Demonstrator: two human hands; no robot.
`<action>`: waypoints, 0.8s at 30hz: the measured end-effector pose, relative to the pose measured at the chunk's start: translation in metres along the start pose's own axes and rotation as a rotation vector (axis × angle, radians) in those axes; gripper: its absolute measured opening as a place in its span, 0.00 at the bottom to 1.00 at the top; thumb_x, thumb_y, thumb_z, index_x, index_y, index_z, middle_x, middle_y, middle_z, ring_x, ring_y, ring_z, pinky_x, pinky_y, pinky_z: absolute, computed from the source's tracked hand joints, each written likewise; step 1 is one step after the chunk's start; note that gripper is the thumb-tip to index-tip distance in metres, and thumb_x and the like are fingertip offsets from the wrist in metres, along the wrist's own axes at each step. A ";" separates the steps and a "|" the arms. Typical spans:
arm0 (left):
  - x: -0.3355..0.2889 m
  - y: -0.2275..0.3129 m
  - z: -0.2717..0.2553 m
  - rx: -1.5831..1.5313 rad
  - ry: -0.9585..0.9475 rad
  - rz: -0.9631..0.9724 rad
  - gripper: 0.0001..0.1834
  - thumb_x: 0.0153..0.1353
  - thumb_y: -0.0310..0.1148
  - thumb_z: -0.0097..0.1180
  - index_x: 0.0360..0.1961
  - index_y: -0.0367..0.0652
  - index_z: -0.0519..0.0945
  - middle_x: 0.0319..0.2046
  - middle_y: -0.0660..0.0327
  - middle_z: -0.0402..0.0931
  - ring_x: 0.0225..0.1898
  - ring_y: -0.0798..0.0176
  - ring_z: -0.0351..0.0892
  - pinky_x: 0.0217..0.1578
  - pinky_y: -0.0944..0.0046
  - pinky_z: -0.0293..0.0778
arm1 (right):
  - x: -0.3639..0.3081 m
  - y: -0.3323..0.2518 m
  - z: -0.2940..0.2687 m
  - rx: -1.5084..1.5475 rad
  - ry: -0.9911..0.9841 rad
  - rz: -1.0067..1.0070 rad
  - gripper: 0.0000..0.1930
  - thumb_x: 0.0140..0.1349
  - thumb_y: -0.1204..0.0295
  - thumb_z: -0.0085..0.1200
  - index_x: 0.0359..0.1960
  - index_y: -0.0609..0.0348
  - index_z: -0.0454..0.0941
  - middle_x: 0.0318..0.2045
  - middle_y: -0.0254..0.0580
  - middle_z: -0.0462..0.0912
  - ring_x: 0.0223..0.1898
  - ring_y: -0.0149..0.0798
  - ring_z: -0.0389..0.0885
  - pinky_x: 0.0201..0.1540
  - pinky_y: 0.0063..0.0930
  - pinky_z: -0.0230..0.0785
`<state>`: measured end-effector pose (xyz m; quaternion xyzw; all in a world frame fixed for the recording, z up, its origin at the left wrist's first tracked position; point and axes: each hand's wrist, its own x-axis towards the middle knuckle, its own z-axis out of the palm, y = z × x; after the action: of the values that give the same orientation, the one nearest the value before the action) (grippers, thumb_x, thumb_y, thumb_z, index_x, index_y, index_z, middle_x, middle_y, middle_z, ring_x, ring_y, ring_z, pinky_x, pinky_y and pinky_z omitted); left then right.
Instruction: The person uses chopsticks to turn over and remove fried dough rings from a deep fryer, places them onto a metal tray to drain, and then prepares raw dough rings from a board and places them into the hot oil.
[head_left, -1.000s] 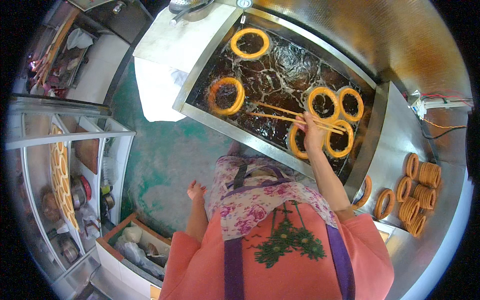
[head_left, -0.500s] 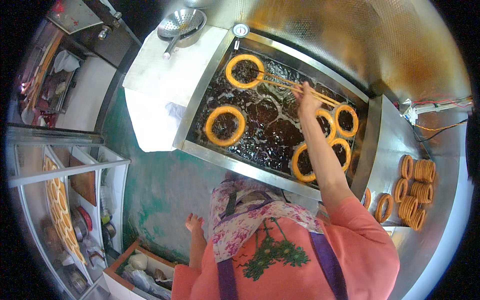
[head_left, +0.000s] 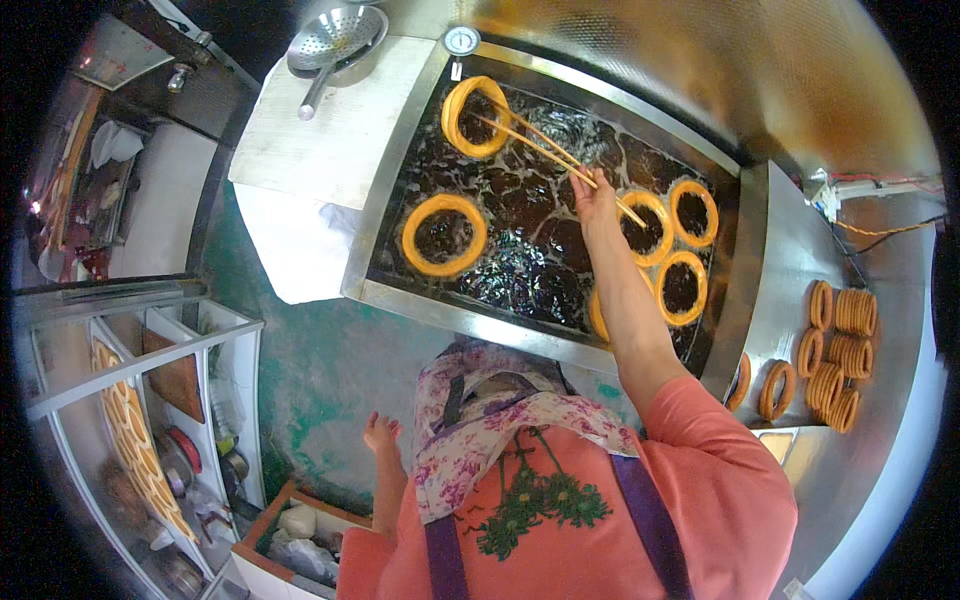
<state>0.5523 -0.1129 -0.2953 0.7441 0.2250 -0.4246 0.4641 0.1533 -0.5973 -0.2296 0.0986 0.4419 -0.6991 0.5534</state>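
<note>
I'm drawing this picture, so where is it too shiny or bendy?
In the head view, the white stand's side looks washed out and the oil glints; also in the head view, the shelves bend near the rim, and corners go black.

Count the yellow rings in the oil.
6: one ring upper left, one ring lower left, four rings at right, one partly hidden by the right forearm, which may cover more.

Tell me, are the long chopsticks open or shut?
Open a little: the chopsticks in the right hand show a gap between them toward the tips, at the top-left golden ring.
</note>
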 end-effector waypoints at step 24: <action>0.014 -0.009 0.049 0.293 -0.190 -0.001 0.23 0.54 0.19 0.46 0.54 0.39 0.65 0.33 0.50 0.74 0.22 0.55 0.76 0.17 0.59 0.72 | -0.181 -0.134 -0.076 -0.451 -0.099 -0.504 0.12 0.59 0.73 0.54 0.38 0.71 0.73 0.34 0.50 0.78 0.35 0.43 0.82 0.35 0.30 0.80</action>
<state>0.5332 -0.1528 -0.3219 0.7601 0.1160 -0.5215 0.3698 0.0784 -0.4184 -0.0928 -0.1724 0.5686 -0.7024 0.3919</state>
